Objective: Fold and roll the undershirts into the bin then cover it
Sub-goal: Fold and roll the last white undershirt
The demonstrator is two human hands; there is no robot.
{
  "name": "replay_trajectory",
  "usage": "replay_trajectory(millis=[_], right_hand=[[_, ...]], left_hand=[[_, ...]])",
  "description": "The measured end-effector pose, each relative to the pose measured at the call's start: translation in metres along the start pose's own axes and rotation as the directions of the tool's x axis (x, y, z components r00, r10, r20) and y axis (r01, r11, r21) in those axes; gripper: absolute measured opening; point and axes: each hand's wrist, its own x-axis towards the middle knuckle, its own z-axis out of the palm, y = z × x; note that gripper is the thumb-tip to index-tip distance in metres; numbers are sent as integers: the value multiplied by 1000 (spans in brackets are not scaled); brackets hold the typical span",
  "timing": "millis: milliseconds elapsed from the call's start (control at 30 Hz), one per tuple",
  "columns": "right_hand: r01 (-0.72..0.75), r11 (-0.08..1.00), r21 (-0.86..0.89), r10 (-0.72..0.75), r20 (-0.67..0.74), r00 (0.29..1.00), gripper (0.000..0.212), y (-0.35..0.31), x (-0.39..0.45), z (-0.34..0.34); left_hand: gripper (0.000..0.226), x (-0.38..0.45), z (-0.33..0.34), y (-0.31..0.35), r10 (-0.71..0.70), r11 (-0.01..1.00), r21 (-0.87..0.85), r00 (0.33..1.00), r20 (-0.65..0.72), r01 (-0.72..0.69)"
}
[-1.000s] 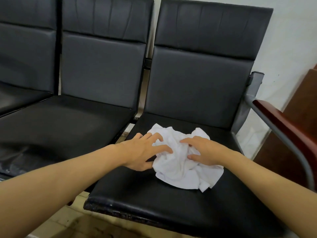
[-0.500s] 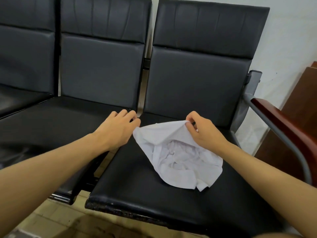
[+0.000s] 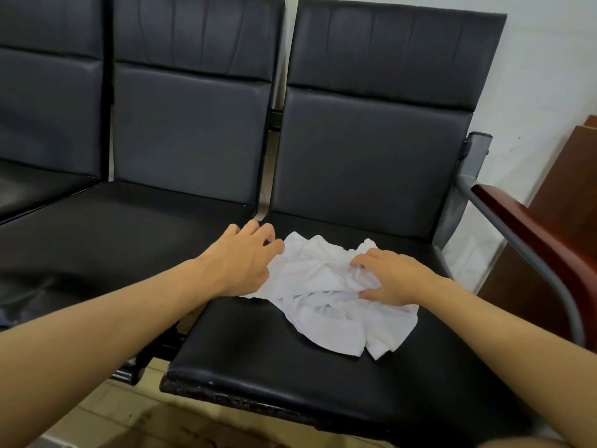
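- A person leans over a row of black padded seats, both bare arms stretched forward.
- A white undershirt (image 3: pixel 326 292) lies crumpled in a loose heap on the right-hand seat (image 3: pixel 258 360), toward the back of the cushion, near the backrest.
- The left hand (image 3: pixel 240 260) hovers at the shirt's left edge, fingers spread and slightly bent; they appear to touch the cloth's rim, but no firm hold shows.
- The right hand (image 3: pixel 389 278) rests on the right part of the heap, fingers curled into the folds and thumb tucked against the cloth, gathering a bunch of fabric.
- A metal armrest with a dark red wooden top (image 3: pixel 529 234) stands at the right side of the seat, against a white wall.
- No bin and no lid can be seen from this angle.
- The step in hand looks like the very start: untangling the shirt so it can be laid flat before folding.
- The next move likely calls for finding two edges or the shoulders, drawing them apart, and smoothing the cloth flat on the cushion.
- Rolling, placing in the bin and covering it are not yet done.
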Motion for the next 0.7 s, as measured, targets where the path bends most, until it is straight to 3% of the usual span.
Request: replay_trajectory(millis=[100, 133, 200, 300, 467, 600, 700], right_hand=[[-45, 999, -19, 43, -82, 996, 22, -4, 3, -3], [-58, 998, 18, 60, -125, 990, 18, -6, 3, -5], [-67, 980, 189, 108, -217, 970, 12, -9, 3, -13], [40, 901, 431, 130, -359, 924, 9, -18, 2, -38], [170, 848, 502, 89, -451, 888, 13, -39, -5, -74], [237, 805, 544, 58, -470, 881, 9, -56, -8, -82], [280, 787, 549, 14, -470, 882, 8, -66, -8, -85]], left_hand=[[54, 2, 0, 17, 48, 999, -27, 998, 39, -47], [59, 3, 0, 23, 59, 998, -12, 996, 68, -58], [66, 4, 3, 32, 63, 997, 29, 992, 113, -67], [63, 7, 3, 35, 30, 999, 22, 992, 118, -33], [37, 8, 2, 23, 6, 999, -49, 1000, 5, -5], [36, 13, -7, 16, -100, 940, -336, 988, -116, 56], [64, 19, -18, 25, -74, 870, -491, 996, -49, 41]])
